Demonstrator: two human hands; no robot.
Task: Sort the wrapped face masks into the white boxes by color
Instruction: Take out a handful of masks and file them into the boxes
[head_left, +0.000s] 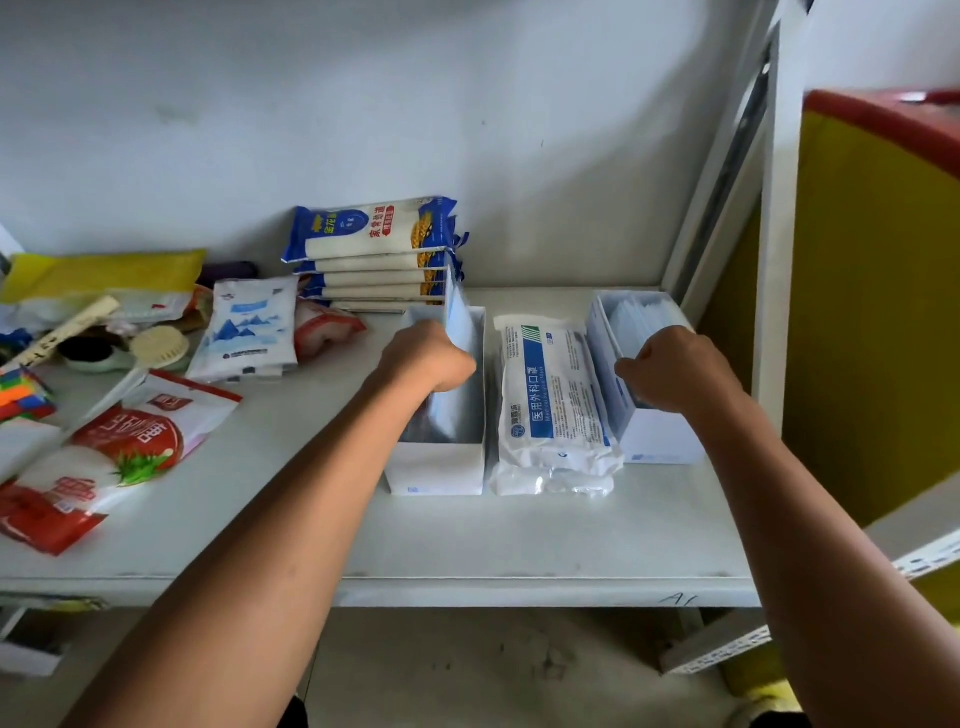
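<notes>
Forearms reach over shelf's front edge; left hand (428, 358) grips wrapped mask (460, 317) at left white box (441, 473), right hand (675, 371) fisted in right box (654, 441): seat masks flat, matching colours.

Two bare arms reaching over a white shelf (311, 519); left hand (428, 358) closed on a wrapped mask (460, 317) upright in the left white box (441, 475); right hand (680, 371) fisted inside the right white box (660, 441); bagged mask pack (553, 410) lying between the boxes.

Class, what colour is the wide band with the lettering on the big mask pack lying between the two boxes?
Blue, on the white mask pack; head view.
</notes>
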